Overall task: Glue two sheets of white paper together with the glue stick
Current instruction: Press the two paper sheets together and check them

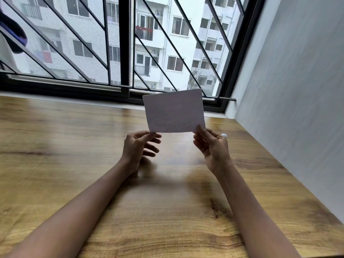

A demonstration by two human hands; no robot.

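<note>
While the left hand [138, 146] and right hand [212, 144] pinch the white paper's [175, 111] lower corners upright (no glue stick visible), uneven pulling could tear or misalign it.

A wide desk [70, 138] of warm brown wood-grain laminate is seen filling the lower part of the view. Its far edge is set against the sill of a black-framed window [126, 53], and its right edge is butted against a pale grey wall [297, 90]. Soft shadows are cast across its surface.
</note>
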